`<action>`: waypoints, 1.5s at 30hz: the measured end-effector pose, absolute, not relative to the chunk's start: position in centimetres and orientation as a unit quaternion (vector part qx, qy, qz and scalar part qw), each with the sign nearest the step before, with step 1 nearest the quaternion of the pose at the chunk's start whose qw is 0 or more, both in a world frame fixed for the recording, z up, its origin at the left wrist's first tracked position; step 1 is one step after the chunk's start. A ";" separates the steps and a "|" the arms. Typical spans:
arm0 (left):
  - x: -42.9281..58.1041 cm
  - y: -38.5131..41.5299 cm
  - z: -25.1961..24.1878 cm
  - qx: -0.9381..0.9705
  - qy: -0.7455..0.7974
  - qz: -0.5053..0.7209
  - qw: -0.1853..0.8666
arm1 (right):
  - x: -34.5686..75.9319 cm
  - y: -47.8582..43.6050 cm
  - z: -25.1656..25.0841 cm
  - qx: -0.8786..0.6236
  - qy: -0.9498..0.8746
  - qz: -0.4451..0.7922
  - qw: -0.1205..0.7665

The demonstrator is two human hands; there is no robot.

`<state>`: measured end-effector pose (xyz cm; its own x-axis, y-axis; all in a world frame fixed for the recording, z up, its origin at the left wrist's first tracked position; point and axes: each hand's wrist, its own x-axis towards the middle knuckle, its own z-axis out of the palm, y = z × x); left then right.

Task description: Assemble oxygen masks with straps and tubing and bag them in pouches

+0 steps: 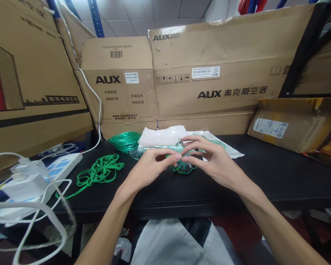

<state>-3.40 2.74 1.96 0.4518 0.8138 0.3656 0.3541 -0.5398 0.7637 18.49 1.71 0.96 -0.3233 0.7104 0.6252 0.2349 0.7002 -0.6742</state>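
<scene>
In front of me at mid-table, my left hand (150, 165) and my right hand (209, 156) meet, both closed in a pinch with thumb tips nearly touching. Between them is a clear, slightly green plastic mask (178, 145), mostly covered by my fingers. A thin green elastic strap (185, 171) hangs below the fingertips. More clear plastic parts (146, 148) lie just behind my left hand. Behind both hands is a white plastic bag (162, 135). Left of it sits a coil of green tubing (124, 141). A tangled heap of green elastic straps (100, 170) lies left of my left hand.
White power strips (62, 167) with plugs and looping cables (41, 209) crowd the left side. Large cardboard boxes (209, 88) wall the back of the black table (264, 173). A taped brown parcel (292, 123) stands at the right.
</scene>
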 end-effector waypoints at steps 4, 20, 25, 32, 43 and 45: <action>-3.3 2.7 1.9 0.800 0.364 0.364 0.308 | 18.3 2.0 0.6 -0.302 -0.774 0.226 0.509; -1.6 1.5 1.4 0.819 0.371 0.422 0.118 | 17.9 1.9 0.3 -0.326 -0.760 0.158 0.539; -1.6 1.6 1.1 0.825 0.373 0.416 0.086 | 17.9 2.1 0.2 -0.334 -0.761 0.154 0.534; -1.8 1.6 1.1 0.826 0.385 0.409 0.047 | 18.4 2.0 0.7 -0.344 -0.760 0.134 0.535; -2.5 1.7 1.6 0.816 0.415 0.401 0.029 | 21.0 2.2 1.7 -0.379 -0.727 0.087 0.567; -2.6 1.7 1.6 0.815 0.417 0.402 0.027 | 21.4 2.3 1.7 -0.380 -0.719 0.084 0.576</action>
<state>-2.61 1.68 1.63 0.3301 0.7011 0.6320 0.6577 -0.6512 0.3787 21.37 2.34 1.72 -0.0480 0.6432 0.7642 0.4494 0.6972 -0.5585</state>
